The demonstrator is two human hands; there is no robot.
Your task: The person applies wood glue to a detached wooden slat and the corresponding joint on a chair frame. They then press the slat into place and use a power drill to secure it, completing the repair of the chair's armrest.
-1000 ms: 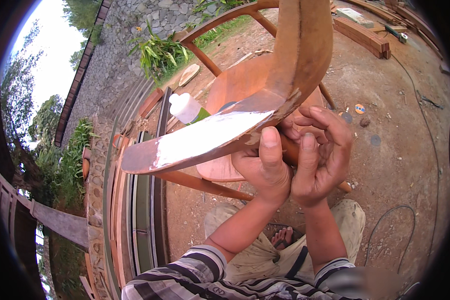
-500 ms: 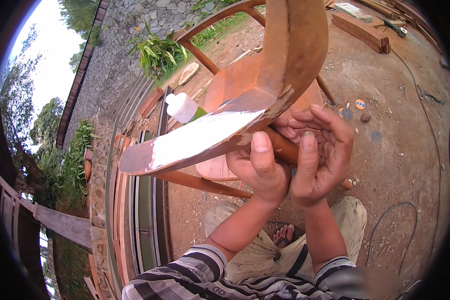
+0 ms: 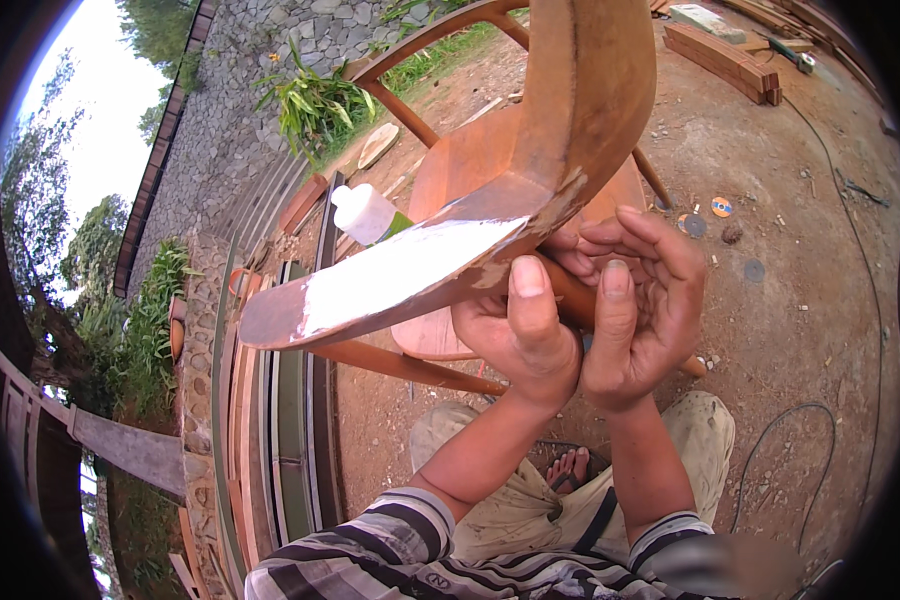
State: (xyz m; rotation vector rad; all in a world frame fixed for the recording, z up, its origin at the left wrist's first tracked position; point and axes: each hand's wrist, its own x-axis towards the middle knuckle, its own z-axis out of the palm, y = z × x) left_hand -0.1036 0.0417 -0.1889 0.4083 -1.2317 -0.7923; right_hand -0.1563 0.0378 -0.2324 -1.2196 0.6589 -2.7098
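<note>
A brown wooden chair (image 3: 590,90) stands before me, its curved armrest (image 3: 270,325) coated with a white patch of paste or paint (image 3: 410,272). Under that armrest, both of my hands cup a round chair leg (image 3: 567,296), wrists close together. My left hand (image 3: 525,345) has its thumb raised, while the armrest hides most of its fingers. On the other side, my right hand (image 3: 650,325) curls its fingers loosely around the leg, thumb up. Whether anything thin lies between palms and leg is hidden. A white bottle with a green label (image 3: 365,213) shows behind the armrest.
Stacked reddish boards (image 3: 722,65) lie at the far right, near a power tool (image 3: 792,56). Round discs (image 3: 721,207) and a dark cable (image 3: 805,408) are on the dirt floor. Long planks (image 3: 288,420) run along the left, beside a stone wall (image 3: 240,110).
My left thumb has shifted slightly upward and my right hand a little to the left. Both hands stay around the leg; the chair has not visibly moved.
</note>
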